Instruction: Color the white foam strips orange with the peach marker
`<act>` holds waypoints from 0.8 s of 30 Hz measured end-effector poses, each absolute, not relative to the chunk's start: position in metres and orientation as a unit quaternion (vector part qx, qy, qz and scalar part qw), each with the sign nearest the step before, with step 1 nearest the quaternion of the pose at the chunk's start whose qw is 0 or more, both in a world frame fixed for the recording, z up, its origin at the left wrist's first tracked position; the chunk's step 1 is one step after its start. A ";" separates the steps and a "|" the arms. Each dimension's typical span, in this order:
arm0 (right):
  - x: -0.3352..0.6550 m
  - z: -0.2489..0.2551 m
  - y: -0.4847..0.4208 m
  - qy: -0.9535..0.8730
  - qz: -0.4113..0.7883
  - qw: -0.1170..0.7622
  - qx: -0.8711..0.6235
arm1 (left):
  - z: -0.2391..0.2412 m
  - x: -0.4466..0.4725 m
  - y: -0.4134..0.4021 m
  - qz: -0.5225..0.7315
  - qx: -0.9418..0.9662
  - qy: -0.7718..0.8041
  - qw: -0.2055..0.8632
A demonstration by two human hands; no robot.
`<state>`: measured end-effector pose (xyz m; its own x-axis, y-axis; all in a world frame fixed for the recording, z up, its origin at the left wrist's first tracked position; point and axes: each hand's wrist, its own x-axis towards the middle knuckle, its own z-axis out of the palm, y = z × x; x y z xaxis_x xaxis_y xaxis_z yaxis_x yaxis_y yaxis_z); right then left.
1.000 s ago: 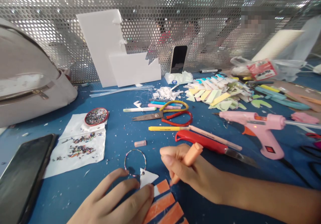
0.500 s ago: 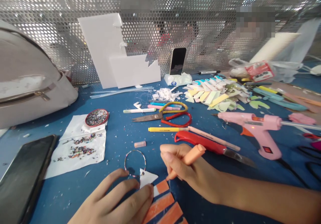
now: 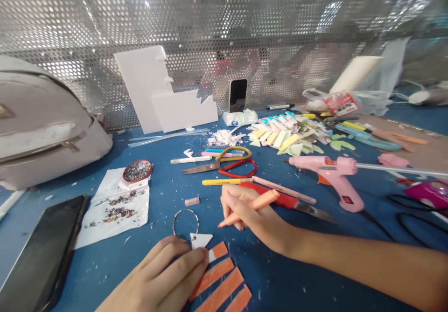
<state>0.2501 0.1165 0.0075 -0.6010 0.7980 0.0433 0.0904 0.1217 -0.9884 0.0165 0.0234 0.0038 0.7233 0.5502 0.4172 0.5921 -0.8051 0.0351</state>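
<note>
My right hand [image 3: 250,214] is closed round an orange marker [image 3: 261,202], its uncapped tip pointing down to the left, just above the blue tabletop. Beneath the flat fingers of my left hand [image 3: 171,267] lies part of a row of orange-coloured strips [image 3: 222,293]; the strip nearest the top still shows some white. Past my left fingertips lies a white triangular piece [image 3: 200,240] with a small hole, and a thin beaded ring [image 3: 185,211] reaches it. A pale orange marker cap [image 3: 192,201] lies on the table beyond the ring.
Scissors [image 3: 206,166], a yellow marker [image 3: 224,181] and a red-handled knife [image 3: 311,210] lie beyond my right hand. A pink glue gun [image 3: 339,167] stands to the right. Left are a phone [image 3: 42,251], a dish of beads [image 3: 137,170] and a backpack [image 3: 49,135]. Paper scraps [image 3: 287,135] are heaped behind.
The marker tip has lifted off the edge of the top orange strip and moved up and left. My left hand remains on the strips. The view has shifted slightly.
</note>
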 end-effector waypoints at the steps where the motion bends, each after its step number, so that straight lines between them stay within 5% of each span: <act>1: 0.250 0.007 0.117 -0.682 0.576 0.318 -0.319 | 0.003 0.016 0.022 -0.205 -0.928 -0.307 0.050; 24: 0.249 0.002 0.113 -0.693 0.570 0.335 -0.288 | -0.005 0.012 0.018 -0.212 -0.923 -0.321 -0.016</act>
